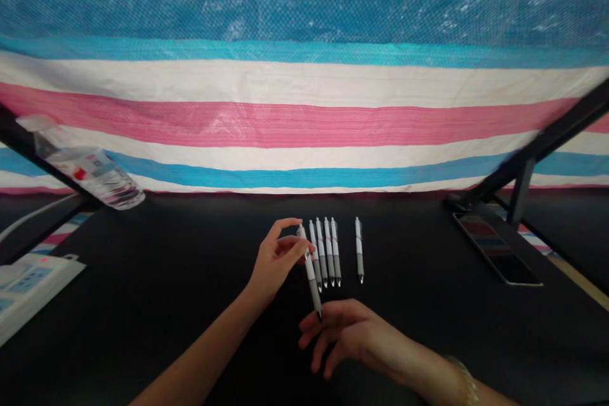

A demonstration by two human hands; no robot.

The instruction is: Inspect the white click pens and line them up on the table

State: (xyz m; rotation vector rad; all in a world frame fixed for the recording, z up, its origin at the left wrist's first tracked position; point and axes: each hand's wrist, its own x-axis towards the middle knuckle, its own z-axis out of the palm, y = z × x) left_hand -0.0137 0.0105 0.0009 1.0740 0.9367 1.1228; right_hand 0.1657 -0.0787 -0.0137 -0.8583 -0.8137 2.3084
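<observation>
My left hand (281,255) pinches a white and grey click pen (311,276) near its push-button end, tip slanting down towards me. Close to that tip is my right hand (340,336), its fingers spread and curved; whether they touch the pen I cannot tell. Just beyond, several matching pens (327,252) lie side by side on the black table, buttons away from me. One more pen (359,250) lies by itself a little to their right.
A clear plastic bottle (98,171) stands at the left rear. A white power strip (33,292) is at the left edge. A dark phone (497,250) lies on the right, beside a black slanted bar (523,168). Striped plastic sheeting (304,127) hangs behind the table (190,279).
</observation>
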